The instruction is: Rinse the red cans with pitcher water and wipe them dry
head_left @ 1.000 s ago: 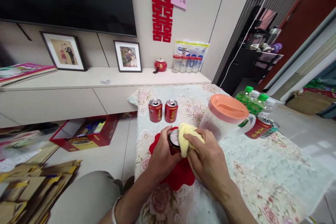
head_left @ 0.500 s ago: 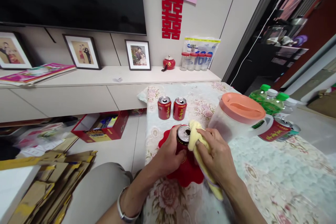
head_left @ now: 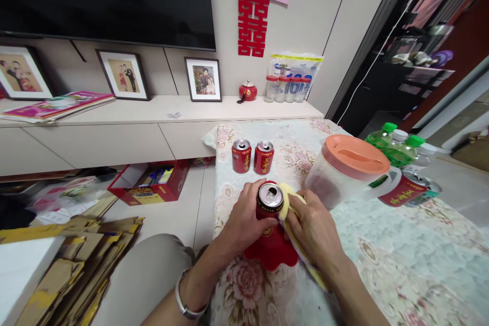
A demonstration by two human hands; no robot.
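Observation:
An opened red drink can (head_left: 270,197) stands over a red scalloped mat (head_left: 272,253) on the table. My left hand (head_left: 248,219) is wrapped round the can's left side. My right hand (head_left: 314,224) grips a yellow cloth (head_left: 286,202) and presses it to the can's right side, just under the rim. The cloth's tail hangs below my right palm toward the table. Beyond the mat, two more red cans, a left one (head_left: 241,157) and a right one (head_left: 263,158), stand upright side by side.
To the right is a pitcher (head_left: 332,178) with an orange lid. Behind it stand green-capped bottles (head_left: 407,152) and a large red can (head_left: 403,189). The flowered tablecloth (head_left: 382,265) covers the table. Flattened cardboard (head_left: 72,265) and a red box (head_left: 153,183) lie on the floor at left.
The cloth has shifted from the can's top rim down to its right side. My right hand has moved slightly with it. My left hand keeps its hold on the can.

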